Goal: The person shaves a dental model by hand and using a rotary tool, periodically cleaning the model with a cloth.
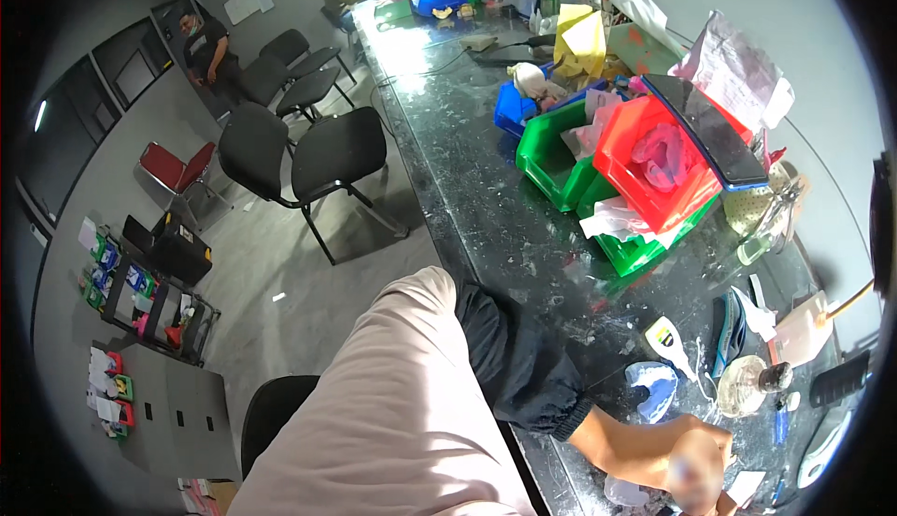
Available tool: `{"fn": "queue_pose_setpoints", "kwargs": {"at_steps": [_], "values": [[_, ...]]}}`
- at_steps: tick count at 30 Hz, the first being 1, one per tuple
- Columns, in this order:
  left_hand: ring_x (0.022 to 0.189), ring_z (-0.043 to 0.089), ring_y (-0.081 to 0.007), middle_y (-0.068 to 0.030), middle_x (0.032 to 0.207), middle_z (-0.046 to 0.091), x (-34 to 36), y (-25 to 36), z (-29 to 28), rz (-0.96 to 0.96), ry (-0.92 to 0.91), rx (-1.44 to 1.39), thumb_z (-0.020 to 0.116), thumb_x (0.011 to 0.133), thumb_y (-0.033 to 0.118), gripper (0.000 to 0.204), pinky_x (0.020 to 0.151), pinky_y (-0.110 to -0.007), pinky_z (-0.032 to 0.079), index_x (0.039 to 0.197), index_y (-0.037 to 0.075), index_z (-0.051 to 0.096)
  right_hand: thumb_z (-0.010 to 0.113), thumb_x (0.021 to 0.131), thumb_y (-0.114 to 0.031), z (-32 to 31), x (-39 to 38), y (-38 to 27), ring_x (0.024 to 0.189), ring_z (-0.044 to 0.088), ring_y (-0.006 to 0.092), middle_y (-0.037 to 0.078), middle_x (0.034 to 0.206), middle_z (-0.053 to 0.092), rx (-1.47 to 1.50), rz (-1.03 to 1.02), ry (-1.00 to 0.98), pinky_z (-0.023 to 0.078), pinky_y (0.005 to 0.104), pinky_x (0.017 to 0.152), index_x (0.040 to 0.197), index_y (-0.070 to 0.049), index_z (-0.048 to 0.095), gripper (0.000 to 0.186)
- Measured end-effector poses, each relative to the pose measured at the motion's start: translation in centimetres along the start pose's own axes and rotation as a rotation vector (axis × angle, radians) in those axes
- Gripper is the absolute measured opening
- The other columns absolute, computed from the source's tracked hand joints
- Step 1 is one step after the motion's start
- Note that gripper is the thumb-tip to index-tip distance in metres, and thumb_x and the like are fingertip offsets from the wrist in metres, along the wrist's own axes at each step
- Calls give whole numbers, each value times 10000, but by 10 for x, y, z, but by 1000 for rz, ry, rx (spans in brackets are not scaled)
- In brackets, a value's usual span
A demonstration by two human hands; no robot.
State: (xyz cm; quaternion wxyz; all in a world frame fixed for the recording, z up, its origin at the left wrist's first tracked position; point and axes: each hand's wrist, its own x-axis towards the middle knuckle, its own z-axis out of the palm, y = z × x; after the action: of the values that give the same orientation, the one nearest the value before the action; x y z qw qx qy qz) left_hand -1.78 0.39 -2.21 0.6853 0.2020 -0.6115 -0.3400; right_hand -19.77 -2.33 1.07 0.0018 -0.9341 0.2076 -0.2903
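My left arm, in a pink upper sleeve [402, 404] and a dark cuffed sleeve [523, 357], reaches over the black bench to the lower right. My left hand [687, 460] is bent, its fingers curled inward. A blurred patch covers part of it, and what it grips cannot be made out. Beside the wrist lies a blue horseshoe-shaped mould [651, 392]. Partly under the hand is a pale translucent piece [626, 491]. A small white card [745, 488] lies by the fingers. My right hand is not in view.
Nearby stand a white spoon-like tool [668, 340], a squat glass jar [741, 387] and a pink bottle [802, 329]. Farther along the bench [486, 226] are a green bin [551, 156] and a red bin [631, 147] topped by a phone [710, 133]. Black chairs [338, 156] stand left; two people are beyond.
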Motion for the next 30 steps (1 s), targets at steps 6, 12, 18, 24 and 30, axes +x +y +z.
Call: {"fn": "queue_pose_setpoints", "kwargs": {"at_steps": [6, 12, 18, 24, 30], "values": [[726, 618, -163, -95, 866, 573, 2, -4, 0, -1, 18, 99, 685, 697, -10, 89, 533, -242, 517, 736, -5, 604, 594, 820, -11, -8, -1, 2, 690, 602, 298, 169, 847, 622, 10, -30, -22, 478, 377, 568, 1020, 16, 630, 206], [658, 612, -154, -96, 844, 580, 1, -5, -3, -90, 47, 0, 720, 661, 8, 141, 521, -236, 513, 706, -7, 588, 594, 818, -14, -3, 5, -18, 702, 609, 259, 155, 868, 625, 161, 169, 34, 466, 331, 532, 1062, 22, 615, 248], [592, 583, -118, -56, 756, 578, 7, 11, -7, -128, -3, 70, 704, 657, -17, 129, 498, -233, 460, 691, 2, 582, 616, 806, -17, -6, 4, -1, 611, 597, 206, 136, 815, 653, 393, 240, -50, 452, 315, 504, 1015, 32, 632, 216], [653, 579, -53, -63, 932, 661, 22, 30, -20, -181, 31, 139, 698, 746, -11, 154, 473, -184, 424, 890, 23, 655, 725, 558, -132, 0, -2, 15, 549, 464, 141, 55, 711, 525, -68, 288, 197, 361, 284, 507, 912, -3, 605, 395], [667, 655, -175, -177, 812, 661, 27, 33, -30, -253, 17, 156, 693, 709, -93, 154, 559, -254, 542, 830, -21, 631, 711, 516, -594, -7, 45, 29, 402, 487, 139, -10, 533, 461, 104, 131, 66, 365, 268, 404, 718, -63, 554, 589]]}}
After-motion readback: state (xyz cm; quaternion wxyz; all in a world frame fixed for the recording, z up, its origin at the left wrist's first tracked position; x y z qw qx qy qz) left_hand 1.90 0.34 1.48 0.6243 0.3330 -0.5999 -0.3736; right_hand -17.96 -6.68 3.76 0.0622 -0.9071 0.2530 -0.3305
